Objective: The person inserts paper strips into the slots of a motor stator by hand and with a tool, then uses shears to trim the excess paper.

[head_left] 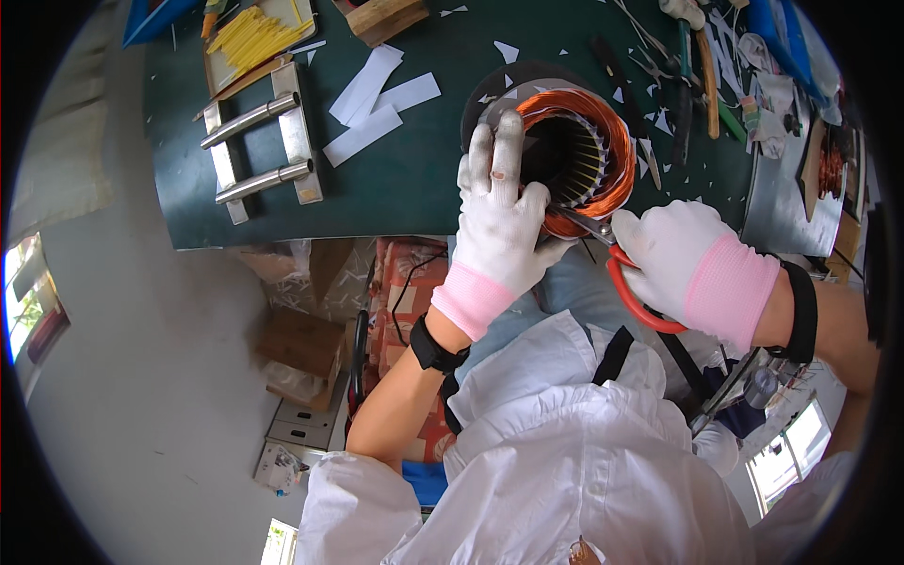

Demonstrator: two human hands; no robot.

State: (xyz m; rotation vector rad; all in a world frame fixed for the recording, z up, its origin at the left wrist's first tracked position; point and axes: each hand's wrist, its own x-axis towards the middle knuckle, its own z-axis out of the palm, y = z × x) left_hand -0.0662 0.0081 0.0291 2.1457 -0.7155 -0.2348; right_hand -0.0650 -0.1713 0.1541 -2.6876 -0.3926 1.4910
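Note:
A motor stator with thick copper windings around its rim stands near the table's front edge, its dark slotted bore facing up. My left hand, in a white glove with a pink cuff, grips the stator's left side. Two of its fingers lie over the rim, while the thumb and forefinger are near the front windings. In my right hand, gloved the same way, are red-handled scissors. Their metal blades reach the front edge of the windings, beside my left thumb. The blade tips are partly hidden there.
White paper strips lie left of the stator, near a metal frame with two rods. Yellow strips fill a tray at the far left. Pliers, other hand tools and paper scraps lie on the right of the green table.

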